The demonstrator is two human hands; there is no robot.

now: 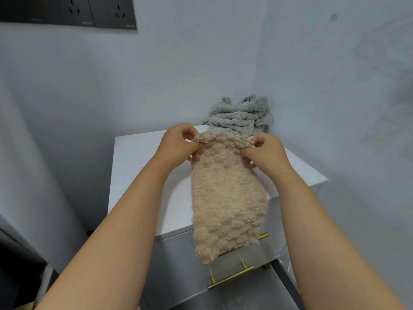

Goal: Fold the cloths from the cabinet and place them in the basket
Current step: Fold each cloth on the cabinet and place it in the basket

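Observation:
A fluffy beige cloth [225,198] lies lengthwise on the white cabinet top [138,166], its near end hanging over the front edge. My left hand [178,146] pinches the cloth's far left corner, and my right hand [266,153] pinches its far right corner, both at the lace-trimmed far edge. A crumpled grey cloth [241,115] sits behind it at the back of the cabinet, against the wall corner. No basket is in view.
The cabinet stands in a corner between pale walls. Gold drawer handles [232,279] stick out from its front below the hanging cloth. Dark wall sockets [105,12] are high on the left wall. A cardboard edge [26,306] shows at the bottom left.

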